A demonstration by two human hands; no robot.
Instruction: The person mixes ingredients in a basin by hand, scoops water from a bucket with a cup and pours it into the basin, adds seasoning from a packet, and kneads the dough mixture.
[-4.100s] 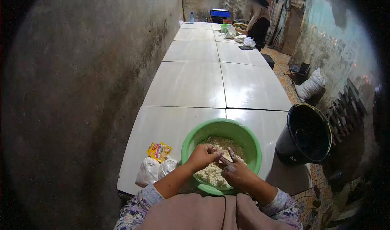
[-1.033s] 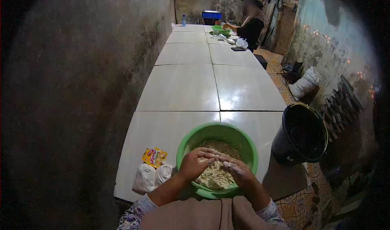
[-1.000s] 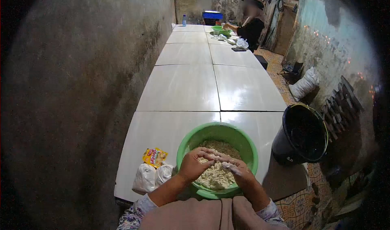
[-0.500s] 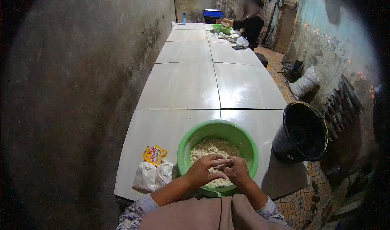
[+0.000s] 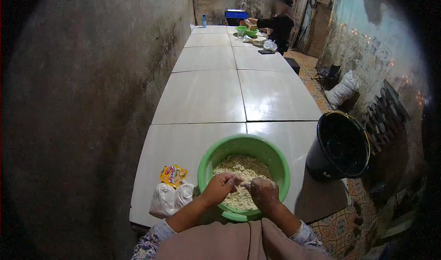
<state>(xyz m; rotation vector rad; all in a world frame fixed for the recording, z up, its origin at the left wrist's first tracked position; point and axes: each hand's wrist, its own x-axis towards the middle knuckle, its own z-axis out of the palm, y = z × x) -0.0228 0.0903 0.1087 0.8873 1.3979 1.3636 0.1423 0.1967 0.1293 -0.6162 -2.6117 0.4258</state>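
A green basin [image 5: 205, 161] stands at the near end of the table and holds pale, crumbly dough [image 5: 243, 166]. Over the dough, my left hand [image 5: 222, 187] has its fingers drawn together in a pinch. Close beside it, my right hand [image 5: 264, 193] is curled into a loose fist with whitish residue on the skin. The fingertips of both hands point towards each other with a small gap between them. Whatever is between the fingers is too small to make out.
Left of the basin lie a yellow packet [image 5: 173, 175] and two clear bags of white powder [image 5: 163, 200]. A black bucket [image 5: 317, 161] stands at the right edge of the tiled table [image 5: 197, 94]. At the far end, a person [image 5: 278, 25] works over another green bowl [image 5: 250, 33].
My hands have drawn slightly apart, and the fingers of my right hand have curled in. The far person's hands now hold something brownish above their bowl. The view has shifted a little.
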